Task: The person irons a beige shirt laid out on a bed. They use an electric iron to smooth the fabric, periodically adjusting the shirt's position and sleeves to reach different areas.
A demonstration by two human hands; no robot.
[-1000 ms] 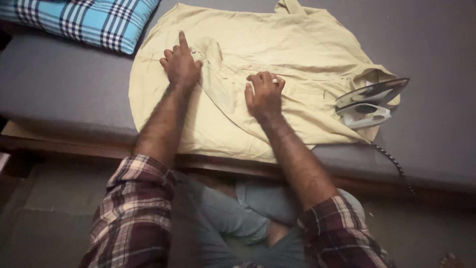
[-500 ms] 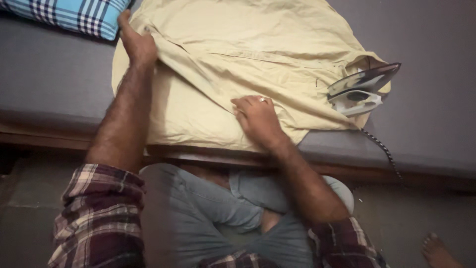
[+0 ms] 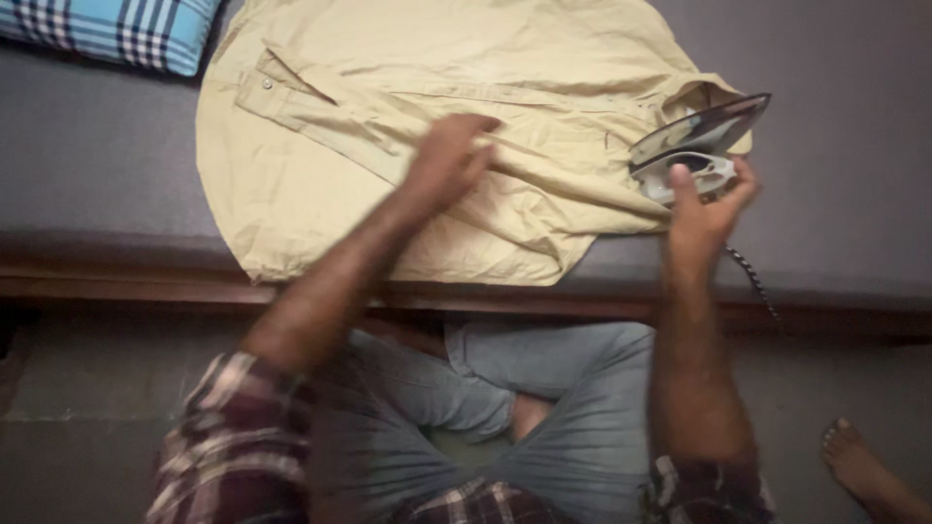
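2 hands work at the yellow shirt [image 3: 388, 146] spread on the grey bed [image 3: 97, 165]. Left hand [image 3: 449, 155] presses flat mid-shirt; right hand [image 3: 704, 218] curls half-closed around the iron [image 3: 694, 146] at the shirt's right edge. Soft cloth; heavy iron, gripped by its handle.

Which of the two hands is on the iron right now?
The right hand, closing around the iron at the shirt's right edge. The left hand rests mid-shirt on the yellow shirt.

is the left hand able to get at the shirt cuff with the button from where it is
Probably yes: the left hand rests mid-shirt, and only flat cloth of the yellow shirt lies between it and the buttoned cuff.
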